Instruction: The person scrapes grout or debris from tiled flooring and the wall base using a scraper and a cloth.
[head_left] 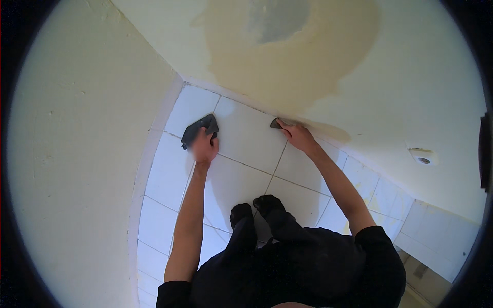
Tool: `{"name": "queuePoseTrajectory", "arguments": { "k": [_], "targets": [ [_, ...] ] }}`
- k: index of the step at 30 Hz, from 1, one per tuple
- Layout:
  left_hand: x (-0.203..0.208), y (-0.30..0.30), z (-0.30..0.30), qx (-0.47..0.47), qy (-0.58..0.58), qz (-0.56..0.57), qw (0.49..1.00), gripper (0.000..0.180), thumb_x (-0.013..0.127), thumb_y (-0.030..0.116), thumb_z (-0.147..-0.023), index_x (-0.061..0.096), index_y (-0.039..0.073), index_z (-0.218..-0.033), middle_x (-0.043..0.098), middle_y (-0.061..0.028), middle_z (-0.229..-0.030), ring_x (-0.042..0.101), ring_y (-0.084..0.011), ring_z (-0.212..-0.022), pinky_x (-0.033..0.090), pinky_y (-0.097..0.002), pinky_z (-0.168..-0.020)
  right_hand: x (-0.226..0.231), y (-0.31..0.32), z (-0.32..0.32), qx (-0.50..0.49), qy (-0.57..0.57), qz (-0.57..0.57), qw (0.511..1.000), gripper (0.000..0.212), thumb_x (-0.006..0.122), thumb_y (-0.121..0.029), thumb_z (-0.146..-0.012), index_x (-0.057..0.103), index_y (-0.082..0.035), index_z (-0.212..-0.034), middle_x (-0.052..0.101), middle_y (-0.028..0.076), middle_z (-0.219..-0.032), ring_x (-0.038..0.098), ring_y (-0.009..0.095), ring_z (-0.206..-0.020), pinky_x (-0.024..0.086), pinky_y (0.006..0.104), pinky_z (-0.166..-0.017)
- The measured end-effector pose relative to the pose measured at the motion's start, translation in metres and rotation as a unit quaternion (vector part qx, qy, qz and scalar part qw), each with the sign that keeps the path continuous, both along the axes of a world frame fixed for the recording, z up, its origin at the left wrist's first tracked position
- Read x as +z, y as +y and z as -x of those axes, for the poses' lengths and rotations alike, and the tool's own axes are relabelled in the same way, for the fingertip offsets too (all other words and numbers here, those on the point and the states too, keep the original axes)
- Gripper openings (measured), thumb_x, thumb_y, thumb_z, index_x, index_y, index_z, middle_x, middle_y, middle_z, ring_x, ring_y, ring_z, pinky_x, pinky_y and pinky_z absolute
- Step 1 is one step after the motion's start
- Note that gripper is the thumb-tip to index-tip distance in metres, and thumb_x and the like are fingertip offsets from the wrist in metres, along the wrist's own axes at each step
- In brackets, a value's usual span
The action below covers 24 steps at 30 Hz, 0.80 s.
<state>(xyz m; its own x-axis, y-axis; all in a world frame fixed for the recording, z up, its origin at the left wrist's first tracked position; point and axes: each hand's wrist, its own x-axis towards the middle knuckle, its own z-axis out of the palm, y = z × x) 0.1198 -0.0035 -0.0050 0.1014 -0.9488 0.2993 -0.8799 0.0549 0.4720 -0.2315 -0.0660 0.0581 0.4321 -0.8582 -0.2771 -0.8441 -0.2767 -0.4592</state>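
Observation:
My left hand [206, 149] is closed around a dark, flat, angular piece [198, 127], somewhat like a small pan, held over the white floor tiles near the corner. Its exact kind cannot be made out. Up against the foot of the far wall, my right hand [299, 137] grips a small scraper [276, 123] with a dark, wide blade. The blade is by the line where wall and floor meet; whether it touches the wall is hard to tell. Fingers hide most of its handle.
A large damp-looking tan patch [292, 66] with a grey area [280, 19] marks the cream far wall. Another cream wall [77, 143] rises on the left. A wall fitting [423, 158] is at right. My dark-clad feet [269, 204] stand on the tiles [241, 177].

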Motion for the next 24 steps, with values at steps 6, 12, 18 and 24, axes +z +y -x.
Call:
{"name": "queuePoseTrajectory", "arguments": {
  "k": [6,12,18,24],
  "targets": [
    [0.005,0.003,0.000,-0.003,0.006,-0.022,1.000,0.022,0.062,0.014,-0.073,0.072,0.006,-0.090,0.062,-0.0202,-0.112,0.065,-0.0375,-0.079,0.055,-0.0450,-0.068,-0.010,0.002,-0.002,-0.026,0.060,-0.005,0.998,0.043,0.051,-0.030,-0.097,0.048,-0.030,-0.140,0.065,0.025,-0.095,0.066,0.040,-0.083,0.054,0.0489,-0.079],
    [-0.003,0.002,0.000,0.001,0.009,-0.007,1.000,0.020,0.063,0.015,-0.073,0.072,0.006,-0.088,0.062,-0.0189,-0.114,0.065,-0.0371,-0.080,0.055,-0.0450,-0.068,-0.019,-0.006,-0.005,-0.003,0.024,0.002,1.000,0.043,0.052,-0.030,-0.096,0.048,-0.032,-0.140,0.065,0.023,-0.091,0.066,0.041,-0.084,0.055,0.0488,-0.078],
    [0.001,0.001,0.001,0.004,0.009,-0.022,1.000,0.017,0.062,0.014,-0.072,0.071,0.005,-0.084,0.062,-0.0187,-0.115,0.065,-0.0367,-0.082,0.055,-0.0451,-0.069,-0.012,0.000,-0.005,-0.026,0.043,-0.054,0.997,0.044,0.053,-0.028,-0.095,0.049,-0.030,-0.139,0.066,0.022,-0.094,0.065,0.041,-0.085,0.055,0.0490,-0.079],
    [-0.001,0.002,-0.001,0.004,-0.007,0.007,1.000,0.018,0.062,0.014,-0.072,0.071,0.004,-0.083,0.062,-0.0192,-0.113,0.065,-0.0372,-0.079,0.054,-0.0460,-0.068,-0.001,0.006,-0.015,-0.063,0.034,-0.025,0.997,0.043,0.054,-0.026,-0.095,0.051,-0.029,-0.137,0.066,0.022,-0.092,0.065,0.038,-0.088,0.054,0.0472,-0.080]
  ]
}}
